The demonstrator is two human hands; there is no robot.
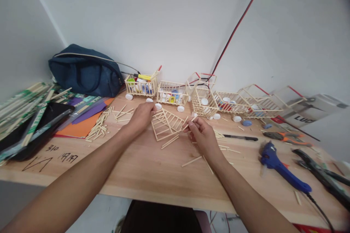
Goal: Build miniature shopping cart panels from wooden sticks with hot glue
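Two lattice panels (pixel 164 131) made of thin wooden sticks lie overlapping on the table. My left hand (pixel 140 116) is at their upper left corner, its fingers curled down beside the white wheel of a small cart. Its fingertips are hidden, so what they grip cannot be made out. Just right of the panels, my right hand (pixel 202 133) pinches a short wooden stick (pixel 193 118) between thumb and fingers. Loose sticks (pixel 170 142) lie below the panels, with more around my right hand. Behind both hands stands a stick-built cart (pixel 171 94) holding small coloured pieces.
Several more stick carts (pixel 232 103) line the wall. To the right lie a black pen (pixel 240 137), orange-handled pliers (pixel 287 137), a blue glue gun (pixel 284 173) and a black-handled tool (pixel 322 174). At left are a stick pile (pixel 100 125), coloured paper (pixel 79 125) and a blue bag (pixel 87 71).
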